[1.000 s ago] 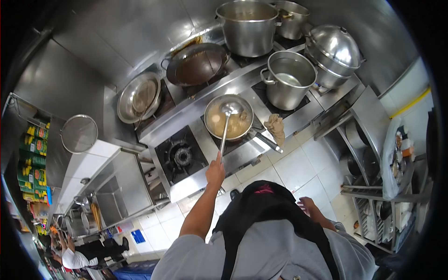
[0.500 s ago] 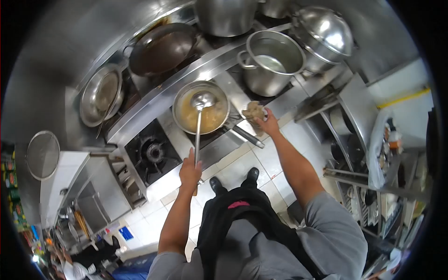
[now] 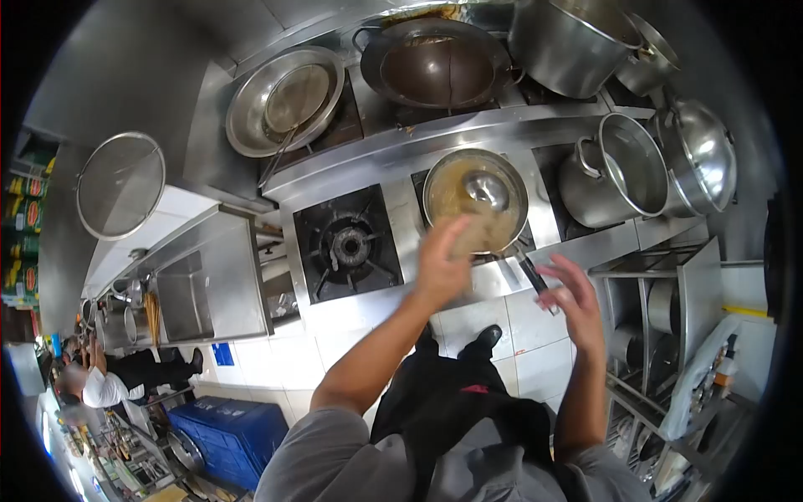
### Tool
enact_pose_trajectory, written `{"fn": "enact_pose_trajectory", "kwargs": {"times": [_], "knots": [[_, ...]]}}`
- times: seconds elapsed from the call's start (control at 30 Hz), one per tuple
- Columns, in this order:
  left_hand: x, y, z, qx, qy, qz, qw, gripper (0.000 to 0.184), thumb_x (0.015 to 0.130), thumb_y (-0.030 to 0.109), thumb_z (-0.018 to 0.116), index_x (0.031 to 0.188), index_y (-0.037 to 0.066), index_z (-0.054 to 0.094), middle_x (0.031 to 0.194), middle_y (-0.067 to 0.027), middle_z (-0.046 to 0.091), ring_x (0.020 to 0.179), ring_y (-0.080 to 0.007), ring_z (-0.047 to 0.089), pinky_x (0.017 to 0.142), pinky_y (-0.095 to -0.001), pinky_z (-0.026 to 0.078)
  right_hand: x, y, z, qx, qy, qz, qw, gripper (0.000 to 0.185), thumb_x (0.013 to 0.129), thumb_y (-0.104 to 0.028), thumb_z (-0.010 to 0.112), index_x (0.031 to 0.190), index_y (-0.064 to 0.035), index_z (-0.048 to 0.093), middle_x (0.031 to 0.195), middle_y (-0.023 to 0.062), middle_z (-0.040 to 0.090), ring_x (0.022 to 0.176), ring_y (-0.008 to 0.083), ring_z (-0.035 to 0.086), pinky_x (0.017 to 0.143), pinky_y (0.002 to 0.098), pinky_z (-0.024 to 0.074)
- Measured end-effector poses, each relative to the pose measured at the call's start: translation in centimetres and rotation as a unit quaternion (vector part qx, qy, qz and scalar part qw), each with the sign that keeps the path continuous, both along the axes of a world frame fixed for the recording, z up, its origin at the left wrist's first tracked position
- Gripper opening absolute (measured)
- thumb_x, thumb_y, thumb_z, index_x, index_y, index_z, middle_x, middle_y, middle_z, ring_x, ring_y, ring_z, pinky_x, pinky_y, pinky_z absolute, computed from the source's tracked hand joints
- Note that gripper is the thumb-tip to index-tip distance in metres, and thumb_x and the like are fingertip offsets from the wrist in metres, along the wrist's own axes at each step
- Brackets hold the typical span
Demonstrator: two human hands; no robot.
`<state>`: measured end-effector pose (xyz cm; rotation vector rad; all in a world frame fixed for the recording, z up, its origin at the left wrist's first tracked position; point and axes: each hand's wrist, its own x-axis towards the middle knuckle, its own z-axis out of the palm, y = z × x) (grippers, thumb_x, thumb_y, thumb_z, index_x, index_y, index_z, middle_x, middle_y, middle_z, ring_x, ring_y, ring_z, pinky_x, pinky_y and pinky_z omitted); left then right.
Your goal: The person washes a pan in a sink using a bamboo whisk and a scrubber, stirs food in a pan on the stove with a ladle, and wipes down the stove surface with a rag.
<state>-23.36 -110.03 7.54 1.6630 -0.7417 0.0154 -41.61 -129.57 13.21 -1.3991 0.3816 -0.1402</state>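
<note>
A pan (image 3: pixel 520 219) of yellowish liquid sits on the middle burner, with the steel ladle (image 3: pixel 487 191) resting bowl-down in it. My left hand (image 3: pixel 443 266), blurred by motion, is at the near side of the pan and grips a tan cloth (image 3: pixel 475 236). The ladle's handle is hidden behind that hand and the cloth. My right hand (image 3: pixel 575 297) is beside the pan's black handle (image 3: pixel 532 273), its fingers apart and holding nothing; whether it touches the handle I cannot tell.
An unlit burner (image 3: pixel 350 244) is left of the pan, a tall steel pot (image 3: pixel 598 188) right. A wok (image 3: pixel 435 67) and a steel bowl with a strainer (image 3: pixel 251 117) are behind. A sink (image 3: pixel 188 297) stands left; a person (image 3: pixel 104 381) is beyond.
The cloth has passed from my right hand to my left, which has left the ladle's handle and moved towards the pan. My right hand has opened. The view has shifted left.
</note>
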Motion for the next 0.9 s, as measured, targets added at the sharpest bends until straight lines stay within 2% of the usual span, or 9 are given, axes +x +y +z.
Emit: {"fn": "enact_pose_trajectory", "kwargs": {"times": [0.23,0.3,0.37,0.43,0.57,0.7,0.77,0.8,0.9], "knots": [[20.5,-1.3,-5.2,0.014,-0.086,0.120,0.989,0.045,0.080,0.014,0.076,0.120,0.001,0.061,0.114,-0.0166,0.063,0.110,-0.0369,0.059,0.095,-0.0454,0.046,-15.5,2.0,-9.4,0.044,0.296,-0.114,0.947,0.045,0.096,-0.030,0.063,0.131,-0.0027,0.054,0.108,0.0117,0.068,0.079,0.0165,0.066,0.068,0.0286,0.0537],[23.9,-3.6,-7.2,0.321,-0.161,0.137,0.923,0.047,0.087,0.026,0.069,0.127,0.004,0.059,0.124,-0.0144,0.059,0.125,-0.0334,0.050,0.107,-0.0506,0.035,-20.3,4.3,-13.4,0.052,0.408,-0.087,0.907,0.040,0.097,-0.032,0.062,0.129,-0.0092,0.056,0.108,0.0115,0.069,0.078,0.0179,0.067,0.069,0.0301,0.0549],[26.5,-6.4,-13.7,0.323,-0.255,0.136,0.901,0.050,0.090,0.031,0.064,0.132,0.005,0.056,0.131,-0.0145,0.055,0.130,-0.0314,0.046,0.111,-0.0518,0.030,-26.1,6.8,-18.1,0.105,0.499,-0.072,0.857,0.032,0.098,-0.029,0.060,0.124,-0.0111,0.060,0.104,0.0112,0.069,0.081,0.0179,0.067,0.072,0.0306,0.0552],[27.8,-6.3,-16.6,0.328,-0.343,0.139,0.869,0.054,0.093,0.036,0.060,0.136,0.005,0.054,0.138,-0.0146,0.052,0.134,-0.0294,0.043,0.115,-0.0529,0.026,-35.0,8.7,-24.1,-0.146,0.402,0.121,0.896,0.025,0.095,-0.022,0.062,0.113,-0.0057,0.058,0.087,0.0068,0.066,0.066,0.0173,0.065,0.057,0.0301,0.0529],[27.7,-0.6,-16.2,0.429,-0.293,0.072,0.851,0.060,0.090,0.031,0.061,0.143,0.007,0.047,0.142,-0.0146,0.048,0.137,-0.0297,0.041,0.117,-0.0510,0.026,-47.6,13.1,-27.1,0.205,0.652,-0.119,0.720,0.021,0.099,-0.024,0.053,0.116,-0.0113,0.056,0.084,0.0072,0.064,0.062,0.0223,0.062,0.059,0.0364,0.0546],[29.5,12.4,-18.0,0.481,-0.321,0.160,0.800,0.052,0.082,0.020,0.067,0.130,0.005,0.054,0.131,-0.0139,0.055,0.125,-0.0307,0.052,0.105,-0.0477,0.041,-48.1,13.7,-24.5,0.245,0.659,-0.191,0.685,0.025,0.099,-0.026,0.053,0.120,-0.0130,0.054,0.085,0.0078,0.065,0.066,0.0219,0.063,0.059,0.0358,0.0546],[30.1,20.8,-16.0,0.520,-0.304,0.181,0.778,0.053,0.080,0.012,0.068,0.130,0.016,0.054,0.127,-0.0103,0.058,0.119,-0.0306,0.056,0.096,-0.0459,0.047,-48.1,13.8,-23.0,0.273,0.657,-0.238,0.661,0.027,0.099,-0.027,0.053,0.123,-0.0141,0.052,0.086,0.0082,0.065,0.069,0.0216,0.064,0.058,0.0355,0.0546],[29.8,23.8,-14.6,0.601,-0.137,0.245,0.748,0.050,0.078,0.010,0.069,0.127,0.018,0.059,0.131,-0.0093,0.058,0.121,-0.0305,0.056,0.095,-0.0452,0.048,-47.5,13.5,-22.8,0.274,0.654,-0.236,0.665,0.027,0.099,-0.027,0.053,0.123,-0.0141,0.052,0.086,0.0082,0.065,0.069,0.0216,0.064,0.058,0.0355,0.0546],[29.6,31.0,-14.3,0.636,-0.269,0.311,0.653,0.040,0.076,0.011,0.069,0.116,0.015,0.066,0.125,-0.0107,0.063,0.113,-0.0305,0.059,0.093,-0.0436,0.049,-45.5,13.6,-23.1,0.248,0.547,-0.212,0.771,0.022,0.099,-0.025,0.053,0.118,-0.0150,0.053,0.084,0.0078,0.064,0.065,0.0192,0.062,0.053,0.0318,0.0511]]}}
